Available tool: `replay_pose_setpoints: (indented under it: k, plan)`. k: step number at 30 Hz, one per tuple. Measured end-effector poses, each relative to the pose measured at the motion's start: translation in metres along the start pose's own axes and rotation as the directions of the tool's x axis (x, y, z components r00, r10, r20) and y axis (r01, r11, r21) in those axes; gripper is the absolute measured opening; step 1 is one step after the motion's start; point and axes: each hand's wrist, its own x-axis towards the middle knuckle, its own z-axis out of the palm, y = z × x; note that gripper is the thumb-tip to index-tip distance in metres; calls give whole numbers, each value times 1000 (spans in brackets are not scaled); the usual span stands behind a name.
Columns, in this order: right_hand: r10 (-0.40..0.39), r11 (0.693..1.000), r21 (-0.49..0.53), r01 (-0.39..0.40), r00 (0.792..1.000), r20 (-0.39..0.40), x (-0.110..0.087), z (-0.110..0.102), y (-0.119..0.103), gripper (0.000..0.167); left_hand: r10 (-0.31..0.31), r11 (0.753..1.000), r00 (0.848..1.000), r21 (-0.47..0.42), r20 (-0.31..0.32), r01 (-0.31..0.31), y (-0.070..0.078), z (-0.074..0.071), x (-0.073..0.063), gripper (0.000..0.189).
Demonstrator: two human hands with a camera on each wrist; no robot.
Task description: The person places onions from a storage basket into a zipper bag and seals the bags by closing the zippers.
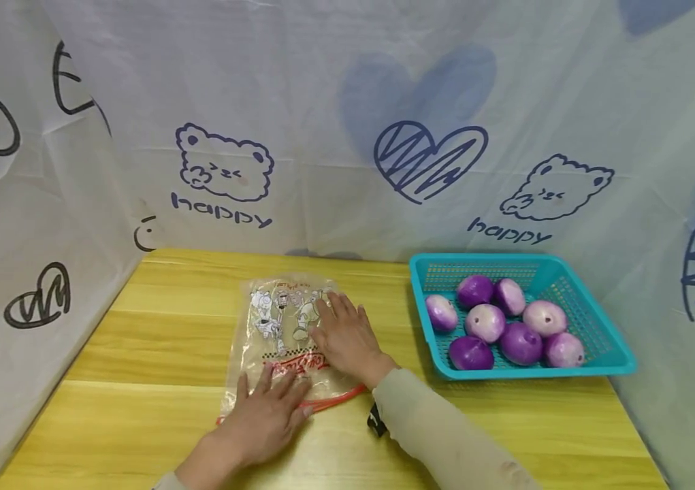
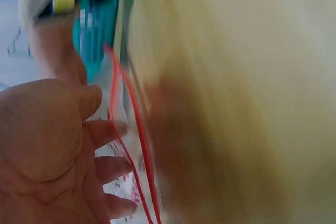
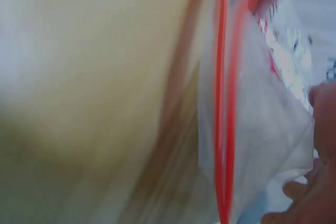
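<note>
A clear plastic zip bag [image 1: 288, 340] with cartoon figures and red lettering lies flat on the table, its red zip strip [image 1: 331, 401] toward me. My left hand [image 1: 270, 412] rests on the bag's near left part, fingers spread. Across the bag's right side lies my right hand [image 1: 350, 340], fingers extended over the print. In the left wrist view two red strips [image 2: 137, 119] run along the bag's mouth, slightly apart, beside the left fingertips. The right wrist view shows the bag's pale plastic [image 3: 257, 124] bulging a little, with part of the right hand [image 3: 315, 182] beside it.
A teal plastic basket [image 1: 613, 357] with several peeled purple onions [image 1: 521, 344] stands to the right. A black band [image 1: 376, 420] shows at the right wrist. Printed cloth [image 1: 322, 190] hangs behind and at both sides of the yellow wooden table [image 1: 157, 340].
</note>
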Motion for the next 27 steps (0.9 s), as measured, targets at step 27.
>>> replay_pose_setpoints:
  k: [27]
  plan:
    - [33,987,-160,-25,998,50,-97,5,13,72,179,979,984,99,-8,-177,-64,-54,120,63]
